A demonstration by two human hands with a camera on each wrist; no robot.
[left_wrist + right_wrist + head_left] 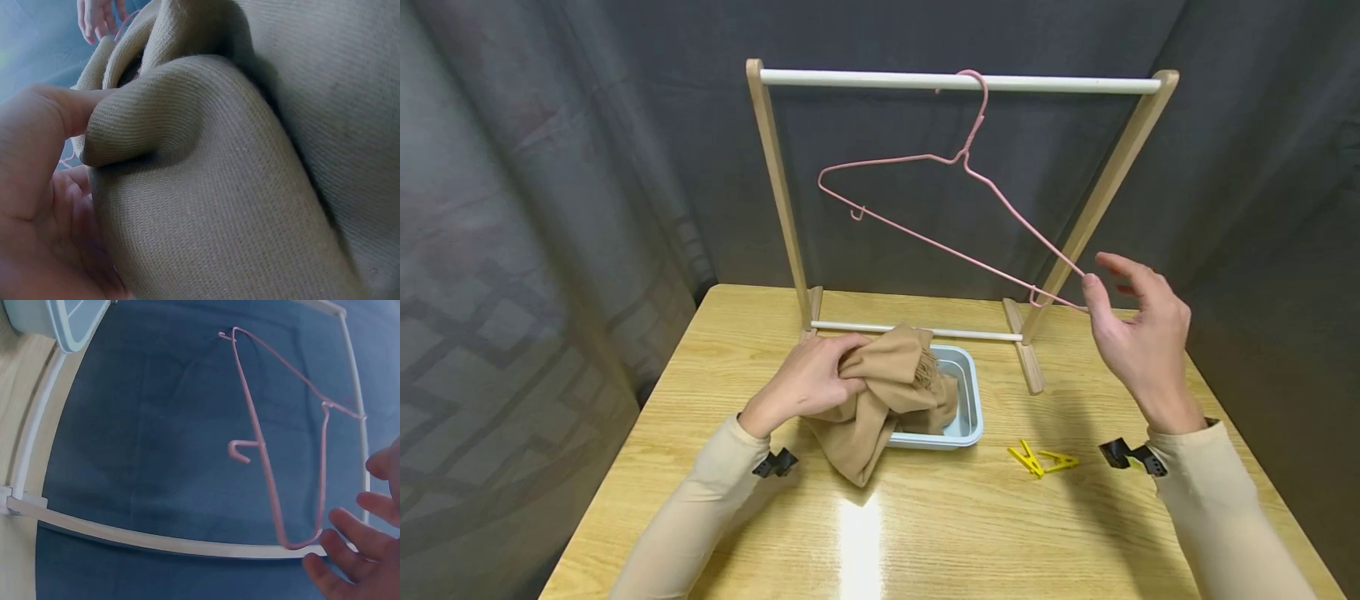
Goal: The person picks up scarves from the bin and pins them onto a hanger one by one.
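Note:
My left hand (805, 379) grips a bunched tan scarf (891, 358) with a fringed edge, thumb over a fold and fingers beneath in the left wrist view. Part of the scarf lies in a light-blue basin (973, 400); another part hangs over the basin's near left side. A pink hanger (270, 481) hangs by its hook from the rack's white top bar (880, 79), tilted down to the right. Beside the hanger's lower right end is my right hand (1142, 333), fingers spread and loosely bent. Whether its fingertips touch the hanger, I cannot tell.
Two yellow clothespins (1028, 460) lie on the wooden table (940, 533) right of the basin. The rack's wooden posts (778, 183) stand behind the basin, joined low down by a white rod (977, 335). Dark curtains (587, 208) surround the table.

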